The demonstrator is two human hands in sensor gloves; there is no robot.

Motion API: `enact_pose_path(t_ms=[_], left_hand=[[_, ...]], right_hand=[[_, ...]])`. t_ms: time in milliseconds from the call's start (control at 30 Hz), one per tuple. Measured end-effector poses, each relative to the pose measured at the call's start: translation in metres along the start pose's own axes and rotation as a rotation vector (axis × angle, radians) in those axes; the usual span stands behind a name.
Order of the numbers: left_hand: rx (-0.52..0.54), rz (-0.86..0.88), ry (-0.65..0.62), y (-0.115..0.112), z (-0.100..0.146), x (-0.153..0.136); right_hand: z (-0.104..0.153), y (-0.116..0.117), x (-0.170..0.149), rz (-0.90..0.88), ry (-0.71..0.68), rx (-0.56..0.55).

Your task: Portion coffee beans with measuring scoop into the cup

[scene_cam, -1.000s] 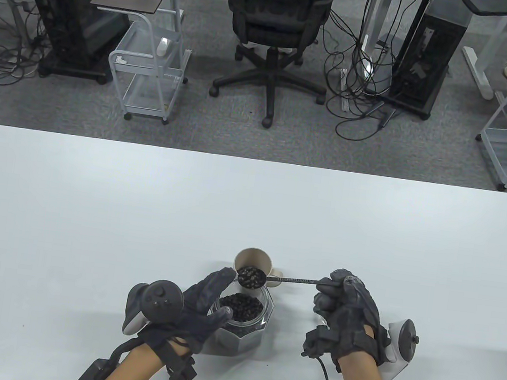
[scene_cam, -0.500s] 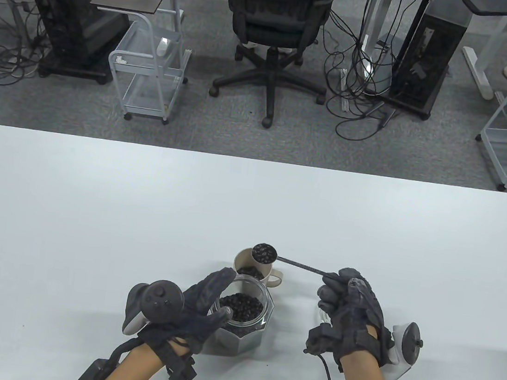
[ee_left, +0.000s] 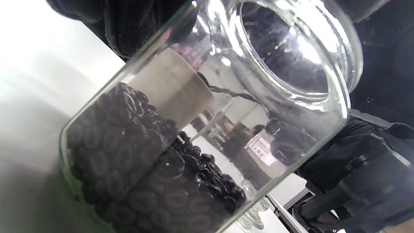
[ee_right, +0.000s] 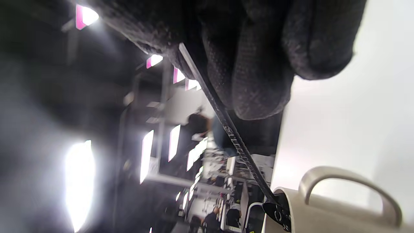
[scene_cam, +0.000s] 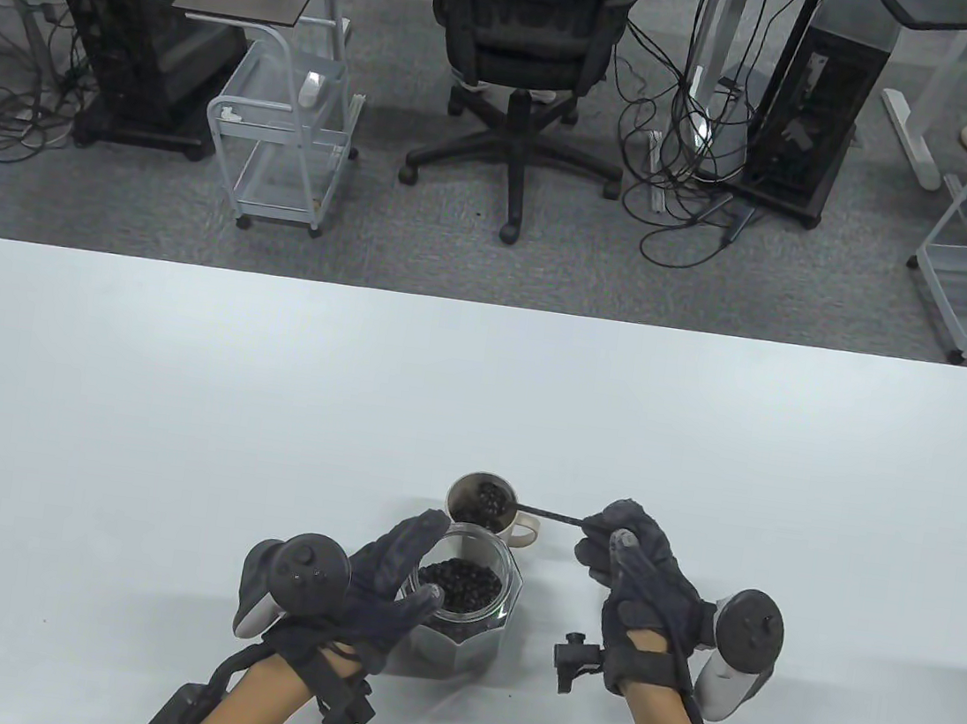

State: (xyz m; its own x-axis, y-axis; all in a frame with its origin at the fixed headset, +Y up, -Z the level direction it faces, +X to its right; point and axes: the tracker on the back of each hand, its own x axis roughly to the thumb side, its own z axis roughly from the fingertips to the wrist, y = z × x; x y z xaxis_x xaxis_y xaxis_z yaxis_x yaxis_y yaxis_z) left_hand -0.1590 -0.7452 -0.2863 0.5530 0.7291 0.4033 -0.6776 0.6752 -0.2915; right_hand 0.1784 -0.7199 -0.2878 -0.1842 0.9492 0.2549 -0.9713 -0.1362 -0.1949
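Gripping one jar: left hand; right hand pinching one scoop in one cup.

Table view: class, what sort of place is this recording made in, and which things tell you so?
Most likely an office or lab workspace, not a kitchen. Beyond the white table stand a black office chair, computer towers with loose cables across grey carpet, and white wire carts.

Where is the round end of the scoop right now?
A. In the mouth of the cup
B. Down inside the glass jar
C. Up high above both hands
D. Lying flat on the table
A: the measuring scoop, pinched by the right hand, reaches left so its bowl sits in the mouth of the cup, with beans showing inside the cup.
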Motion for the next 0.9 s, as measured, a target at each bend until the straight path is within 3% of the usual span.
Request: enact_pose_path(t_ms=[100,167,267,433,600,700,900], left_hand=[[0.0,0.0,0.0,0.0,0.0,0.0],[0.0,0.0,0.0,0.0,0.0,0.0],[-0.002,-0.001,0.003,0.0,0.0,0.0],[-0.005,0.002,0.005,0.0,0.0,0.0],[-0.007,0.004,0.007,0.0,0.0,0.0],[-0.007,0.003,0.008,0.0,0.0,0.0],[-0.007,0.005,0.008,0.0,0.0,0.0]], right_hand=[[0.0,0.009,0.02,0.222,-0.266,0.096],[0.002,0.015,0.029,0.304,-0.368,0.146],[0.006,0.021,0.034,0.351,-0.442,0.187],[0.007,0.021,0.035,0.341,-0.444,0.166],[0.002,0.003,0.027,0.125,-0.285,-0.001],[0.0,-0.012,0.013,-0.085,-0.095,-0.129],[0.002,-0.029,-0.017,-0.343,0.216,-0.244]])
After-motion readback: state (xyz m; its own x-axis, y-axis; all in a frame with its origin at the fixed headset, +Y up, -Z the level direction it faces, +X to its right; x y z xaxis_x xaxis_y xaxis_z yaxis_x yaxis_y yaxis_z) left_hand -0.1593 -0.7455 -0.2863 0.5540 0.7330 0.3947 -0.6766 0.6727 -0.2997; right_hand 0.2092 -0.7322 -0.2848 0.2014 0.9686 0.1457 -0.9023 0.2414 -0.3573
